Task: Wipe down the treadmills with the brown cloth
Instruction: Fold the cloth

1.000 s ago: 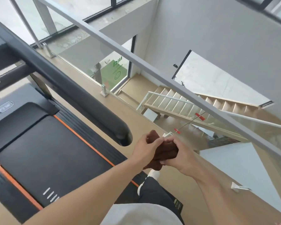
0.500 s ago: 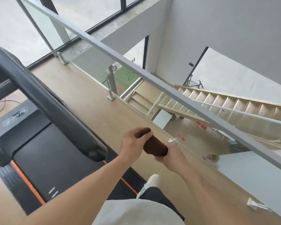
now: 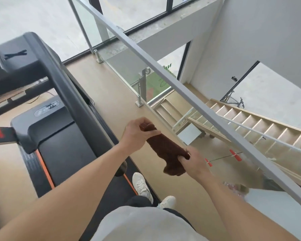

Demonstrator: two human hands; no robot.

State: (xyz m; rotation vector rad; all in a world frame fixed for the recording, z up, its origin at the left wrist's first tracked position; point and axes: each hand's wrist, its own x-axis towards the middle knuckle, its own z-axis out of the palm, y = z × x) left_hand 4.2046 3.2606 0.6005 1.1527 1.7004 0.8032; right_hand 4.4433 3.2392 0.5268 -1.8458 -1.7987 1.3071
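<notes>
Left hand (image 3: 135,134) curled round the top end of the cloth (image 3: 165,152), thumb laid across it. Right hand (image 3: 193,164) pinching the lower end, a loose tail hanging below the fingers. Cloth now drawn out long between the two, held in the air beside the treadmill (image 3: 63,136) and touching nothing; half a second ago bunched short between hands almost together, a second ago wadded tight in both. Hands well apart now. Looks like unfolding or refolding to get a fresh face ready, so wiping seems paused rather than under way. View swung as well: console (image 3: 16,61) and handrail (image 3: 73,94) now in sight at left, belt below. Feet at the treadmill's right edge, railing (image 3: 181,91) close on the right, stairs (image 3: 250,124) beyond the glass. Next likely: bringing the cloth over to the handrail or console.
</notes>
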